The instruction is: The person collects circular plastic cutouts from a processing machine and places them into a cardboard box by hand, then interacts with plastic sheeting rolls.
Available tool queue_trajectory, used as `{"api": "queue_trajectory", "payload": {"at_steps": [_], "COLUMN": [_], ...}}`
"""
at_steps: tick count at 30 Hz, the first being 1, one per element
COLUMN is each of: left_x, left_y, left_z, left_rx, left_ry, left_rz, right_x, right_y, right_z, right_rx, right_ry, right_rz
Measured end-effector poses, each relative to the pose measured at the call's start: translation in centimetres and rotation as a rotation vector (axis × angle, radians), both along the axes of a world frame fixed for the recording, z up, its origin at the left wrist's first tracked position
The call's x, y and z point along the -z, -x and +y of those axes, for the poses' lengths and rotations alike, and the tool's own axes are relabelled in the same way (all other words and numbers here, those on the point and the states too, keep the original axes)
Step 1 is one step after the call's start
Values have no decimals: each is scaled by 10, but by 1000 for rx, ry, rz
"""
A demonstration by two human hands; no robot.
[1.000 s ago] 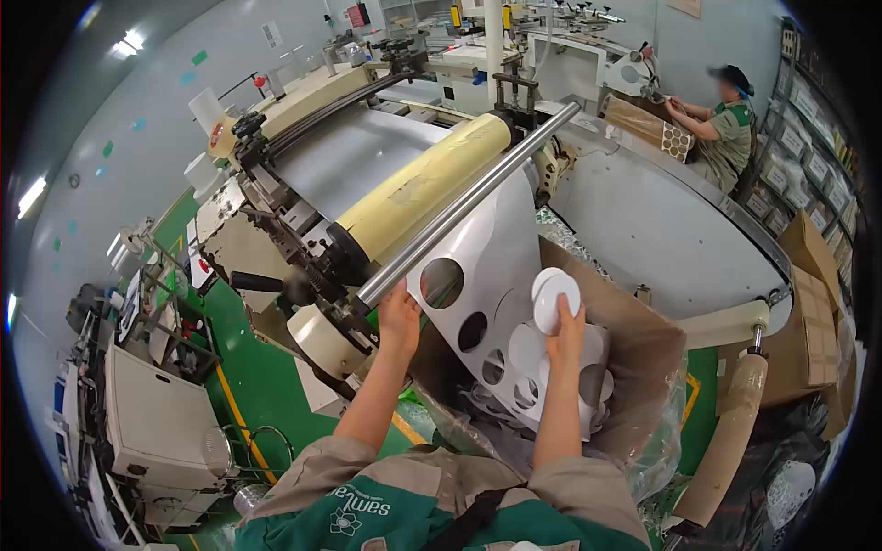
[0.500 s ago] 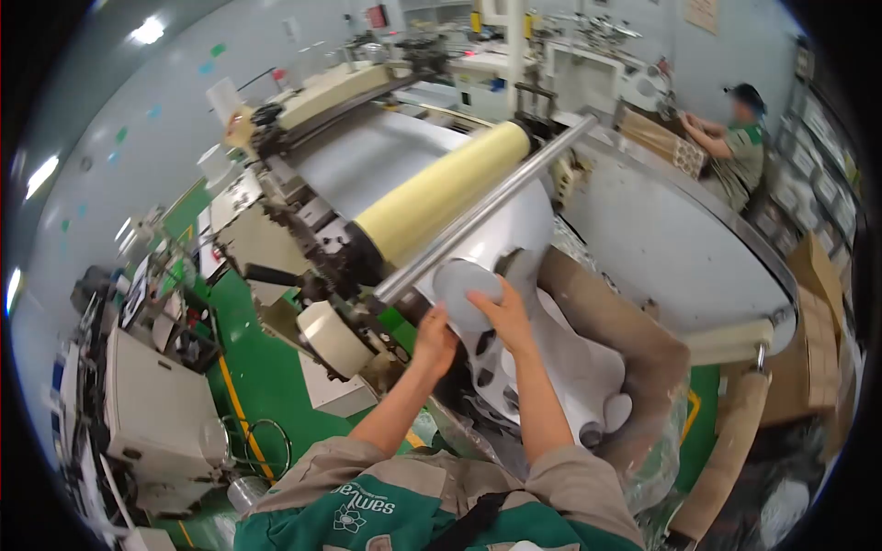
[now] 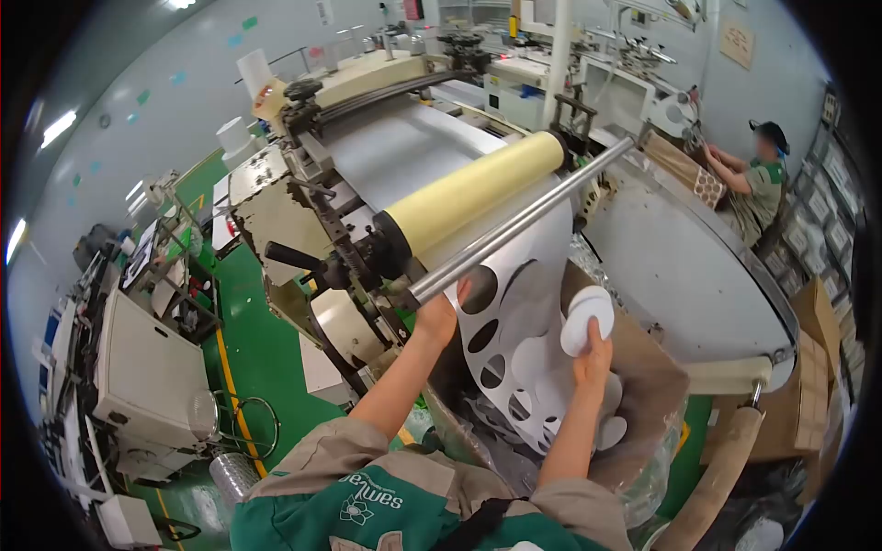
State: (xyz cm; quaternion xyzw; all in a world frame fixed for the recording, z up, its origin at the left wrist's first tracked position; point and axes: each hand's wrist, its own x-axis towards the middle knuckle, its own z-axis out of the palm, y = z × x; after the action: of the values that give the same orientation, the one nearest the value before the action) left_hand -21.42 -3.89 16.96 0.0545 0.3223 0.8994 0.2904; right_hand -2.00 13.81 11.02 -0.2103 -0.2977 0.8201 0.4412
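Observation:
My right hand (image 3: 593, 354) pinches a few round white discs (image 3: 588, 321) above an open cardboard box (image 3: 648, 358). By the left edge of a white sheet with round holes (image 3: 491, 335), just under the metal bar (image 3: 524, 220), is my left hand (image 3: 441, 317); its fingers are partly hidden, and I cannot tell whether they grip the sheet. The sheet hangs from the machine down into the box, where more loose white discs lie. A yellow roller (image 3: 478, 193) sits behind the bar.
A large pale machine panel (image 3: 680, 248) stands to the right, with a co-worker (image 3: 758, 179) beyond it at another box. Black handle (image 3: 292, 255) and white wheel (image 3: 344, 326) stick out on the left. A white cabinet (image 3: 147, 367) stands far left on the green floor.
My hands have moved apart. The right one has gone right with the discs, while the left is now by the sheet's edge. More of the holed sheet shows, and the view has shifted.

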Motion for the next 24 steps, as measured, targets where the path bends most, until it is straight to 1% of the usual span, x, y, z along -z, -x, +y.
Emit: {"api": "queue_trajectory", "payload": {"at_steps": [1,2,3,4,5,6,8,9,10,11,13,14,16,17,19,20,21,23,24], "left_x": [-2,-3,2,7,12,13,15,15,13,15,26,29,28,21,17,13,9,3,-9], "left_y": [0,0,4,4,3,-4,-26,-36,-47,-52,-49,-45,-43,-43,-22,-13,-5,8,6], "left_z": [2,4,6,8,9,6,2,-1,-3,-4,-8,-8,-11,-9,-11,-12,-12,-9,-7], "left_rx": [10,26,91,97,102,115,180,209,225,227,294,281,249,196,109,115,73,-1,-4], "left_ry": [-1,-10,-14,-24,-35,12,117,171,132,162,188,212,259,232,192,145,136,123,78], "left_rz": [-34,-33,25,55,85,78,91,99,120,118,64,97,158,191,156,171,174,175,134], "right_x": [-9,-16,-18,-20,-20,-28,-45,-48,-50,-47,-38,-34,-18,-10,8,17,22,18,-3], "right_y": [0,4,7,15,25,32,50,58,70,77,75,76,69,63,42,32,24,11,4], "right_z": [-7,-15,-18,-25,-33,-40,-49,-54,-58,-59,-56,-55,-55,-54,-35,-26,-17,-6,-11], "right_rx": [-31,-73,-98,-102,-137,-260,-306,-287,-288,-291,-357,-393,-233,-158,-11,62,140,169,154], "right_ry": [5,-107,-239,-307,-306,-337,-525,-581,-601,-624,-598,-590,-384,-282,-75,-37,0,-7,0], "right_rz": [-26,-10,-204,-199,-120,-73,-170,-185,-179,-174,-238,-267,-146,-86,-95,-31,35,10,25]}}
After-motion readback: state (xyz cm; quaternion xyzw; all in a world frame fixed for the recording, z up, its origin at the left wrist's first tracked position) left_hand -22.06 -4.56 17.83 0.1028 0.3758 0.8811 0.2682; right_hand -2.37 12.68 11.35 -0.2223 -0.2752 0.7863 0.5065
